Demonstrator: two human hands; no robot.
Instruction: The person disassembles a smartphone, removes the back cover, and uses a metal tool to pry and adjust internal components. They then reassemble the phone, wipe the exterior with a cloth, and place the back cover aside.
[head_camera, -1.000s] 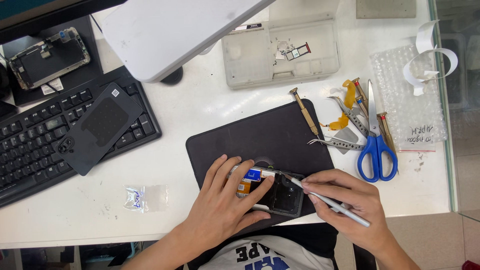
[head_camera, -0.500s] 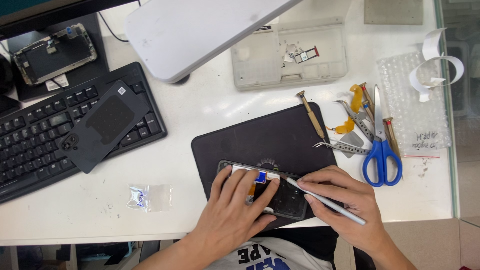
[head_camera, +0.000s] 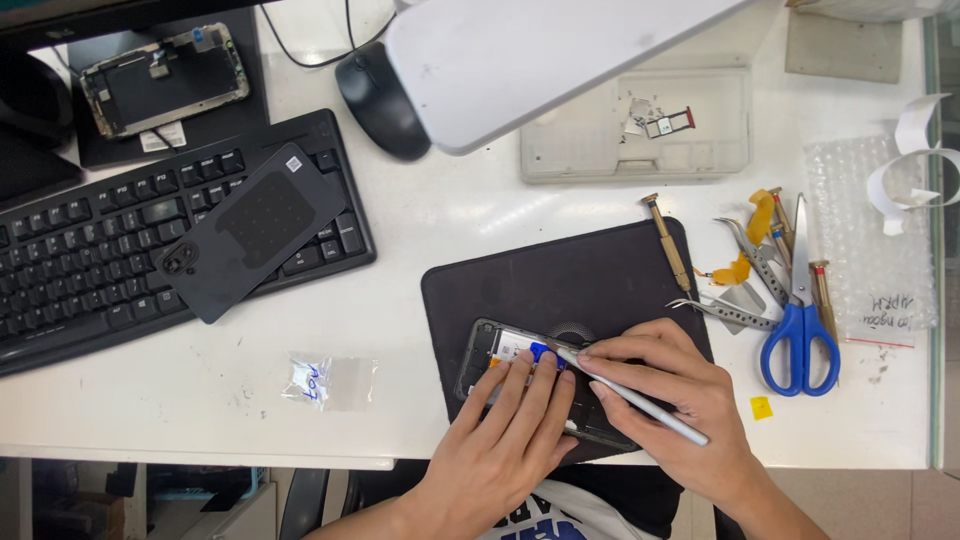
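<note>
Your opened smartphone (head_camera: 500, 352) lies on the black work mat (head_camera: 560, 280) at the desk's near edge, mostly covered by both hands. Your left hand (head_camera: 505, 440) rests flat on its lower half, fingers together and extended, pinning it down rather than gripping it. Your right hand (head_camera: 680, 395) is closed in a pen grip on a slim silver tool (head_camera: 640, 400), whose tip meets the phone's interior beside a blue component. Blue-handled scissors (head_camera: 800, 330) and tweezers (head_camera: 715, 312) lie just right of the mat; the detached back cover (head_camera: 250, 230) rests on the keyboard (head_camera: 90, 260), well apart.
</note>
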